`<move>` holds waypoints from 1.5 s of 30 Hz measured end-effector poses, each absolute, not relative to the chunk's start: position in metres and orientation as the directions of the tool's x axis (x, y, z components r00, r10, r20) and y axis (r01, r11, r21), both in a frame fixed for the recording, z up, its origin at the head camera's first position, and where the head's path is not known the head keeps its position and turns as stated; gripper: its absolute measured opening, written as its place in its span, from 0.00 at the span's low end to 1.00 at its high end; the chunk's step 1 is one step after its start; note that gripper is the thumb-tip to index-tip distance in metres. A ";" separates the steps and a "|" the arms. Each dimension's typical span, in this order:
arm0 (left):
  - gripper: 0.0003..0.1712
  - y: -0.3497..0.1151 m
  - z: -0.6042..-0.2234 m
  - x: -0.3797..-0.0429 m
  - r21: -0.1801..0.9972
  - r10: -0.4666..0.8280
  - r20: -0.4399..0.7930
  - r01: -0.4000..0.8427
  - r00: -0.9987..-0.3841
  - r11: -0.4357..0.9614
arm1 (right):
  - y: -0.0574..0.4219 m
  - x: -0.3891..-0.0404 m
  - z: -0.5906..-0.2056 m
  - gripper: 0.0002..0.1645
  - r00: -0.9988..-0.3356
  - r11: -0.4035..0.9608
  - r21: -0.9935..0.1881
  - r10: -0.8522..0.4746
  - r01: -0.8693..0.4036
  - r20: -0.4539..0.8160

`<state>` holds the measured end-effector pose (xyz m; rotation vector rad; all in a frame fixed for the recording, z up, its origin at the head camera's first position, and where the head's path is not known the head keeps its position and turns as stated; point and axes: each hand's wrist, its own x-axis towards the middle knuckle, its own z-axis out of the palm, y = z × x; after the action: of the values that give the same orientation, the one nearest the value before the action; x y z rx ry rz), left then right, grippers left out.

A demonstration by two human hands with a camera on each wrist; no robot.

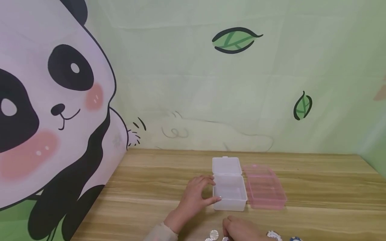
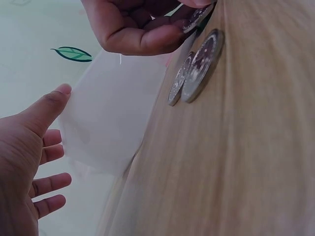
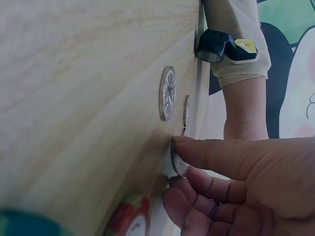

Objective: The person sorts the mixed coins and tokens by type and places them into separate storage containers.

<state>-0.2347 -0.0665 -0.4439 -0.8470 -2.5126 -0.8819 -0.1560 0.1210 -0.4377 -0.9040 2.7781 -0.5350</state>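
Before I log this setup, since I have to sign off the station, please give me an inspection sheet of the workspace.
Surface: wood-grain table, with bare stretches either side of the boxes.
Job's things: white box, lid folded open; two silver coins on the table; a third coin off to their side, in hand.
Clutter: pink box right of the white one; round chips at the head view's lower edge, partly cut off.
Hands: left hand beside the white box, contact unclear; right hand pinches the third coin.
Cables: nothing seen.
Surroundings: pale green backdrop with a panda and leaves.
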 end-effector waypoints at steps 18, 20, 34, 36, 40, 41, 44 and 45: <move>0.23 -0.066 -0.445 -0.236 0.446 0.419 0.491 0.633 -0.764 0.633 | 0.122 -0.158 -0.429 0.12 -0.765 0.708 -0.472 -0.636 -0.526 -0.101; 0.23 -0.066 -0.445 -0.236 0.448 0.419 0.482 0.627 -0.770 0.637 | 0.122 -0.157 -0.428 0.12 -0.763 0.703 -0.486 -0.637 -0.519 -0.107; 0.23 -0.066 -0.446 -0.236 0.444 0.422 0.496 0.639 -0.759 0.628 | 0.135 -0.161 -0.408 0.10 -0.732 0.565 -0.645 -0.681 -0.515 -0.012; 0.23 -0.066 -0.445 -0.236 0.449 0.421 0.489 0.634 -0.764 0.630 | 0.138 -0.161 -0.404 0.09 -0.736 0.548 -0.669 -0.677 -0.502 -0.002; 0.24 -0.066 -0.443 -0.235 0.465 0.416 0.466 0.616 -0.781 0.635 | 0.141 -0.162 -0.397 0.08 -0.750 0.533 -0.697 -0.662 -0.479 0.008; 0.24 -0.066 -0.443 -0.234 0.472 0.415 0.460 0.612 -0.785 0.635 | 0.142 -0.163 -0.395 0.08 -0.750 0.534 -0.688 -0.661 -0.491 0.022; 0.23 -0.067 -0.442 -0.234 0.475 0.415 0.454 0.609 -0.788 0.635 | 0.144 -0.166 -0.389 0.08 -0.760 0.545 -0.682 -0.650 -0.489 0.026; 0.23 -0.067 -0.442 -0.234 0.474 0.416 0.455 0.610 -0.787 0.635 | 0.144 -0.167 -0.387 0.08 -0.763 0.550 -0.678 -0.646 -0.487 0.024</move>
<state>-0.2341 -0.0667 -0.4416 -0.8252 -2.5552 -0.9049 -0.1673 0.1442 -0.3872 -0.9504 2.5582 -1.0135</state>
